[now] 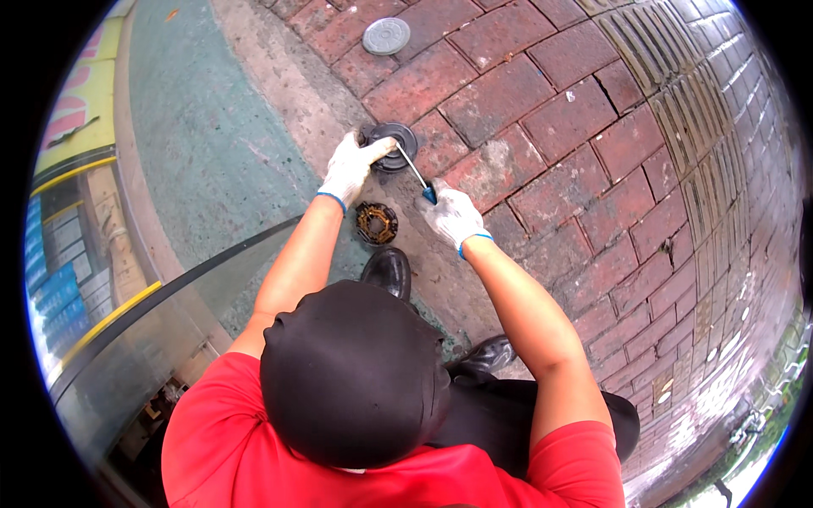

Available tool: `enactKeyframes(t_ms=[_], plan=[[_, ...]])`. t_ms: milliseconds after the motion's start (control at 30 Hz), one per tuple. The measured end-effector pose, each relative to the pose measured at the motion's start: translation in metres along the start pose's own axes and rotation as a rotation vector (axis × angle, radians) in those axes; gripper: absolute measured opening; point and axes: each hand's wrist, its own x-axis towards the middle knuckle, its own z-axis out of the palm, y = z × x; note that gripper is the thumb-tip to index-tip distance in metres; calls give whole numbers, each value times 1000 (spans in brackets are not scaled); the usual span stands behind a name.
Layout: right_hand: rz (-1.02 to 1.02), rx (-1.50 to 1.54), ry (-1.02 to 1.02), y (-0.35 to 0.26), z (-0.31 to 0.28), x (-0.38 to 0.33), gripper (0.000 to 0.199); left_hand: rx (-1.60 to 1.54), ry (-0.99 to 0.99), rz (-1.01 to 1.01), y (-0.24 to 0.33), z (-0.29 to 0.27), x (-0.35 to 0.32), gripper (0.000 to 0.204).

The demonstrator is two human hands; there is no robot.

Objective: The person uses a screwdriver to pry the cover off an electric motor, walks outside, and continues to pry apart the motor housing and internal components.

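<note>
My left hand (pixel 349 167), in a white knitted glove with a blue cuff, grips the left edge of a black round cover (pixel 398 134) with ringed ridges. Its thumb lies across the cover's face. In my right hand (pixel 456 217), gloved the same way, is a screwdriver (pixel 413 166) with a blue handle and a thin metal shaft. The shaft points up and left, its tip at the cover beside my left thumb. Just below the cover, a round opening (pixel 377 223) in the pavement shows a rusty, yellowish-brown fitting inside a dark rim.
Red paving bricks (pixel 550 127) spread to the right, with a ribbed strip (pixel 686 127) beyond. A grey round cover (pixel 386 36) is set in the bricks ahead. Green pavement (pixel 195 127) and a glass door (pixel 203 279) lie left. My black shoe (pixel 387 273) stands near the opening.
</note>
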Motion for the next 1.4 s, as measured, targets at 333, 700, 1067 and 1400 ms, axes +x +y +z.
enactKeyframes(t_ms=[333, 700, 1067, 1400], plan=[[43, -36, -72, 9, 8, 6, 36, 735, -55, 224, -8, 2, -2, 122], [142, 130, 198, 16, 19, 5, 41, 735, -74, 396, -13, 31, 1, 112], [129, 189, 199, 38, -20, 19, 55, 921, -61, 489, -17, 70, -23, 111], [250, -102, 66, 15, -30, 31, 73, 839, -161, 416, -33, 71, -32, 113]])
